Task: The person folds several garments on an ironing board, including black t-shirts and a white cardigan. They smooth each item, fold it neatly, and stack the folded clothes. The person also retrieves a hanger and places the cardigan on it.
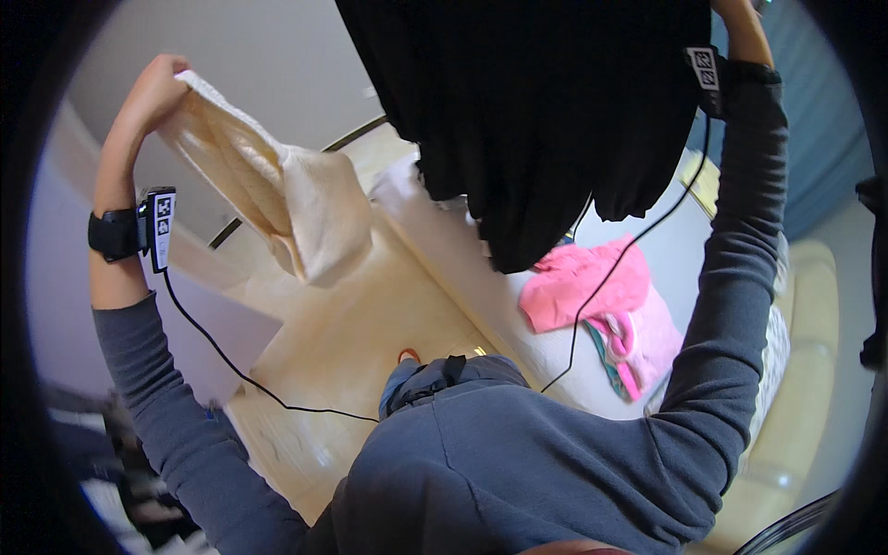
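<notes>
My left hand (165,88) is raised at the upper left, its fingers closed on the edge of a cream fleece cloth (324,208). The cloth hangs down and to the right, partly folded open; its exact kind I cannot make out. At the upper right my right hand (733,11) is lifted too, with its fingers cut off by the top edge. A large black garment (546,102) hangs beside that hand, held up in the air, and its top lies outside the picture. The black garment's lower edge falls in loose folds.
Below the black garment, pink clothes (592,287) lie on a bed (546,356) with a light cover. A padded cream headboard (805,351) curves along the right. Dark cables run from both wrist devices. Dark clutter (139,481) fills the lower left, beside the pale floor (305,370).
</notes>
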`<state>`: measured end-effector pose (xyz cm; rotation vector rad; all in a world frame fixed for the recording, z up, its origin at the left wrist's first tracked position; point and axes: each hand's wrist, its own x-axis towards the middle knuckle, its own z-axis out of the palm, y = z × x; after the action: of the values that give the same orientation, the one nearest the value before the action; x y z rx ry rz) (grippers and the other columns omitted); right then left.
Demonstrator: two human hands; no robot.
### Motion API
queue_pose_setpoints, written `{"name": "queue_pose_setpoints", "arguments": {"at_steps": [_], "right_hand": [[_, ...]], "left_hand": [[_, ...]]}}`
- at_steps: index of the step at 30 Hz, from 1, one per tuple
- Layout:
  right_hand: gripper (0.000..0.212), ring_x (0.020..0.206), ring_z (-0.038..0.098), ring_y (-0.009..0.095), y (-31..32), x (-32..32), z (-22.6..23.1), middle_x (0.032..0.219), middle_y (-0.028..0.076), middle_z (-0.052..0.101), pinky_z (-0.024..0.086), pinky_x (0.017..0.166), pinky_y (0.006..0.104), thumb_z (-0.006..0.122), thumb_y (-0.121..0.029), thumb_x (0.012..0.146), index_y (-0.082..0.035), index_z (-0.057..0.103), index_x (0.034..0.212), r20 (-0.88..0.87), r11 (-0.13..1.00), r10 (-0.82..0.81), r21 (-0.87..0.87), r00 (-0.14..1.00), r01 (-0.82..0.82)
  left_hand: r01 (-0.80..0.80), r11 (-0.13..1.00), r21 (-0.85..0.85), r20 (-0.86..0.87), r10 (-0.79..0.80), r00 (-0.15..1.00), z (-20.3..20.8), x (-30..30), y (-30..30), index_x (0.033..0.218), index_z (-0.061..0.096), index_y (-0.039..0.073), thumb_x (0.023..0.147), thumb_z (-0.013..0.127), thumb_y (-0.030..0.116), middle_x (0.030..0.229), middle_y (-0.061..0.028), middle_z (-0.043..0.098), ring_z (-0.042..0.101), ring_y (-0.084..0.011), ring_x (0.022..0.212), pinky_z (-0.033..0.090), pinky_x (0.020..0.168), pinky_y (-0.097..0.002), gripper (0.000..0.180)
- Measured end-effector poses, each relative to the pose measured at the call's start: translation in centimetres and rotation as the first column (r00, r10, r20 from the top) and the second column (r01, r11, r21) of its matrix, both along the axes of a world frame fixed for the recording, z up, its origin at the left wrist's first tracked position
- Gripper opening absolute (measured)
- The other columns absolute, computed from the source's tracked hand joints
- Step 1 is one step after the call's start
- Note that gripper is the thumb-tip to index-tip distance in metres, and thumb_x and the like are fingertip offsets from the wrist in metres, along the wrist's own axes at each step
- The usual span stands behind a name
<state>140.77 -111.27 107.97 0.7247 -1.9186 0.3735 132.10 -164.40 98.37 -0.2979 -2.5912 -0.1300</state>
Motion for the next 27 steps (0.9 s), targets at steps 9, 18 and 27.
{"name": "queue_pose_setpoints", "arguments": {"at_steps": [9,18,27], "right_hand": [[0.025,0.083,0.059,0.014,-1.3,5.6,3.1,0.093,0.006,0.066,0.047,0.076,0.026,0.064,-0.015,0.085,0.004,0.064,0.101,-0.032,0.96,-0.269,-0.089,0.963,0.266],[0.025,0.076,0.063,0.015,-14.5,15.0,3.0,0.089,0.007,0.066,0.05,0.07,0.026,0.063,-0.017,0.087,0.003,0.062,0.102,0.08,0.865,-0.341,-0.365,0.937,0.345],[0.032,0.086,0.063,0.027,-23.4,23.5,-1.5,0.107,0.02,0.063,0.055,0.074,0.0364,0.057,-0.017,0.089,0.008,0.059,0.109,0.294,0.65,-0.565,-0.416,0.771,0.636]], "left_hand": [[0.698,0.654,0.291,-0.347,-0.608,0.714,-8.2,-11.2,7.6,0.096,0.062,-0.002,0.079,0.053,0.007,0.088,-0.0074,0.065,0.059,-0.0148,0.083,0.047,0.075,-0.0274,0.021],[0.547,-0.535,0.644,-0.721,-0.663,0.201,-20.6,-2.0,14.8,0.095,0.059,0.006,0.091,0.053,0.011,0.076,-0.0015,0.06,0.056,-0.0089,0.07,0.047,0.066,-0.0234,0.01],[0.144,-0.269,0.952,-0.305,-0.856,0.417,-33.5,-1.6,16.4,0.13,0.044,0.01,0.095,0.048,0.021,0.123,-0.0086,0.054,0.054,-0.0193,0.105,0.046,0.089,-0.0309,0.037]]}}
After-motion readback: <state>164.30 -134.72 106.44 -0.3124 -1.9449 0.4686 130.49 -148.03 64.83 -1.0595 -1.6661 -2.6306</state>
